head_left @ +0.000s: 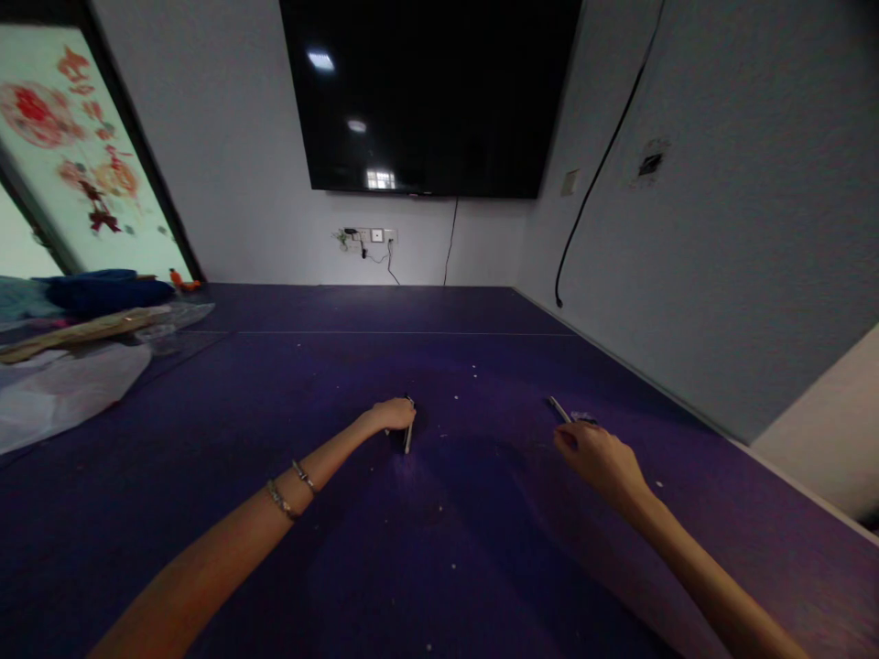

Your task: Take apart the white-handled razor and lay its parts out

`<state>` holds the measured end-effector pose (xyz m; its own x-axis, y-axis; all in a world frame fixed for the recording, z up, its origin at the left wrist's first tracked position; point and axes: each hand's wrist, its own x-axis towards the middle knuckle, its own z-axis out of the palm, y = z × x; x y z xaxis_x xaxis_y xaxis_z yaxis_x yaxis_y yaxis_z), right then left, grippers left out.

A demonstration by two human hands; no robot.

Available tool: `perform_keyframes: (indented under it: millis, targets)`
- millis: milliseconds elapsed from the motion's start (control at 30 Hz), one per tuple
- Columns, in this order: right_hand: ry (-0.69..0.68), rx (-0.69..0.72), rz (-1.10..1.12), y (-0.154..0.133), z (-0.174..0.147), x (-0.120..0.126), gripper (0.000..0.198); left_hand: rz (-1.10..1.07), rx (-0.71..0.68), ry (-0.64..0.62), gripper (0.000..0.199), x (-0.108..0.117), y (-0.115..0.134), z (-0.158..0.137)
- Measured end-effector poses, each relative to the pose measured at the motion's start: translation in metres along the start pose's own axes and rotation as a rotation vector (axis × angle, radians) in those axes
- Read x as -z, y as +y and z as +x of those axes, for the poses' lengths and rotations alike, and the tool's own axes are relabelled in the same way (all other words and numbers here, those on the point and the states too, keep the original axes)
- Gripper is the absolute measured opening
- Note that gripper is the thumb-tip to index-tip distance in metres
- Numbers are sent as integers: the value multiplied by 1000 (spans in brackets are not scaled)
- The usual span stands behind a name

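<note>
My left hand [393,415] is closed at the middle of the dark purple surface [330,549], gripping a small dark object with a thin pale edge [407,441]. Its kind is hard to make out, as the fingers cover part of it. Farther right, my right hand [601,455] is closed with fingers pinched at the near end of a thin pale strip [559,409]. Just beyond its knuckles shows a small dark patterned piece [583,417], partly hidden; I cannot tell whether it belongs to the strip. Both hands are low over the surface, well apart.
Small white specks [457,397] dot the surface. Clear plastic sheeting [75,384], a long tan piece [89,331] and blue fabric [110,293] lie at the left. A black cable [597,174] hangs along the right wall. A television [432,101] is mounted above wall sockets [376,235].
</note>
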<state>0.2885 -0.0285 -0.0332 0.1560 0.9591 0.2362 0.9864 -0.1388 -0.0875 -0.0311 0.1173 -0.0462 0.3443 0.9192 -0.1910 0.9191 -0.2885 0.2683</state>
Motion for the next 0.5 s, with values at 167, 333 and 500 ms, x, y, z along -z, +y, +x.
perform_keyframes:
  millis: [167, 333, 500]
  targets:
    - [-50, -99, -14, 26, 5, -2, 30, 25, 29, 21, 32, -7, -2, 5]
    - [-133, -113, 2, 55, 14, -14, 29, 25, 60, 47, 36, -13, -2, 4]
    - [-268, -42, 29, 80, 27, -26, 34, 35, 60, 76, 40, -13, 1, -5]
